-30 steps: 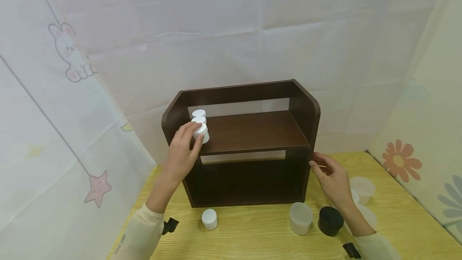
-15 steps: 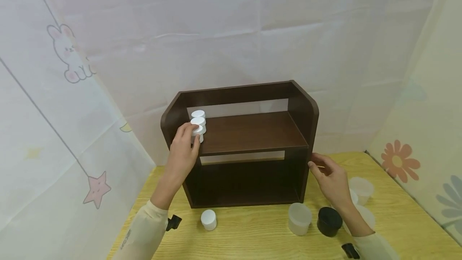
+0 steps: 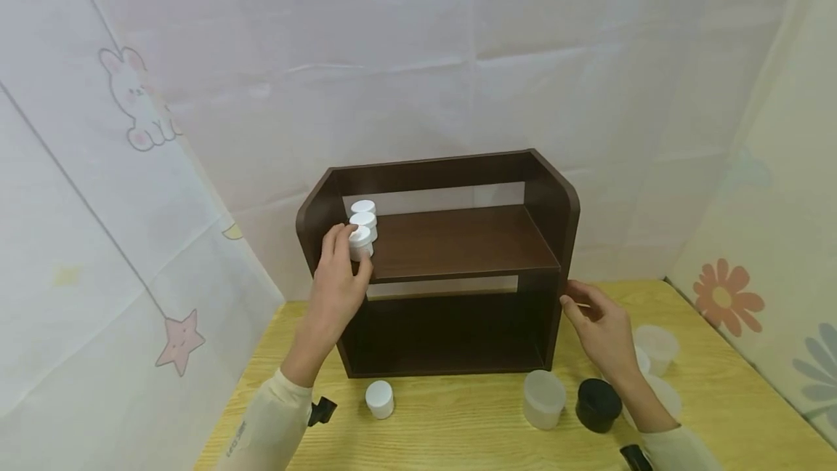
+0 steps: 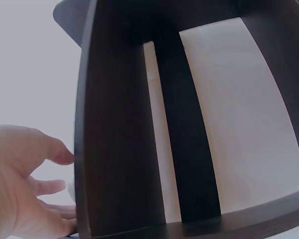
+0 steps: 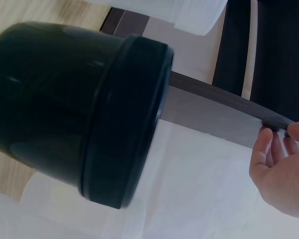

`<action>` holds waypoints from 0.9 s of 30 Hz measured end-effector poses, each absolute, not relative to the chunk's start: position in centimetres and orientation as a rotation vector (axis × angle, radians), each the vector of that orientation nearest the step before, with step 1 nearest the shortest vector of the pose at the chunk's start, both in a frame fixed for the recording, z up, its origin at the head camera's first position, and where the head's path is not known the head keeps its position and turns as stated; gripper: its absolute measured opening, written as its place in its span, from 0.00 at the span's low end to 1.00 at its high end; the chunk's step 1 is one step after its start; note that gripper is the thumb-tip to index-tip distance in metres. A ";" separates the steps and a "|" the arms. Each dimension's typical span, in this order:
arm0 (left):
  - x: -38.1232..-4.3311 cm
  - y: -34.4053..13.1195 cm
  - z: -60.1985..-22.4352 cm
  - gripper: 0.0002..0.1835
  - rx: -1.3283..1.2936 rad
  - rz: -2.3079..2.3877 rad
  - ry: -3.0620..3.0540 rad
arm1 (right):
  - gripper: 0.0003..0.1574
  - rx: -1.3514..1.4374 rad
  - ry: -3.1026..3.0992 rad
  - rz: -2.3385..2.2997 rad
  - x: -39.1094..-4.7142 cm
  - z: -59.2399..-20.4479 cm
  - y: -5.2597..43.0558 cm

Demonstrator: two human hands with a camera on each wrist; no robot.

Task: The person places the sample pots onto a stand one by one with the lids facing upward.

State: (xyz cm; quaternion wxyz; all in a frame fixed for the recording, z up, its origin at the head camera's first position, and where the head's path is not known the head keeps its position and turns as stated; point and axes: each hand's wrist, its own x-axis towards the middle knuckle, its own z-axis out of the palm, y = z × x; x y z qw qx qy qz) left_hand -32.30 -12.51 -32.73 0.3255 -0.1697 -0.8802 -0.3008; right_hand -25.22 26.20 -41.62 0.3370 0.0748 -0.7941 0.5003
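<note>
A dark brown two-tier shelf (image 3: 458, 242) stands on the table. On its upper board, at the left end, three white lidded jars (image 3: 363, 221) form a row from back to front. My left hand (image 3: 336, 289) is around the front white jar (image 3: 361, 243), fingers at its left and top, thumb lowered at its near side, apart from it. The left wrist view shows the fingers (image 4: 52, 186) spread from the thumb, the jar mostly hidden behind the panel. My right hand (image 3: 601, 329) touches the outer right side panel near its front edge with fingertips and thumb.
Another white jar (image 3: 379, 399) stands on the table before the shelf's left end. To the right are a translucent tub (image 3: 544, 400), a black tub (image 3: 598, 405) and several translucent tubs (image 3: 657, 349) partly behind my right forearm. A patterned cloth wall (image 3: 418, 78) rises behind.
My left hand has shifted the front jar leftward and back into line with the other two, and its thumb has then come away from the jar. The right hand stays at the side panel.
</note>
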 end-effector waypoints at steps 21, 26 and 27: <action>-25.0 -16.1 -38.3 0.21 -0.849 -0.805 -2.137 | 0.21 0.131 -2.090 1.342 -27.5 -44.6 27.8; -25.1 -16.9 -42.0 0.19 -1.056 -0.728 -2.278 | 0.22 0.150 -2.086 1.337 -27.7 -44.7 27.9; -25.2 -17.0 -42.7 0.19 -1.082 -0.731 -2.304 | 0.22 0.154 -2.086 1.335 -27.7 -44.8 27.9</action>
